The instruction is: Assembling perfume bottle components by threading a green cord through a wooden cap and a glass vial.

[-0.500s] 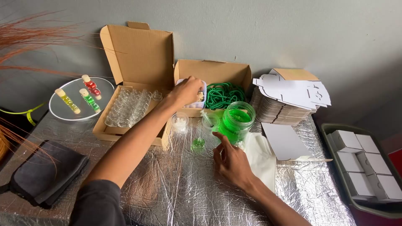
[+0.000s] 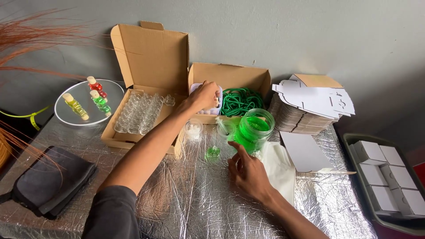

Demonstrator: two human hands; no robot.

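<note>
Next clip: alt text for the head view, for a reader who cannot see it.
A person's left hand reaches into a small cardboard box holding green cord, while the right hand rests on a foil-covered table beside a jar of green liquid. An open box of empty glass vials sits to the left.

plate [image 2: 66,116] left of open box [image 2: 146,88] | jar [image 2: 254,128] before cord box [image 2: 234,90] | tray [image 2: 354,152] far right
</note>
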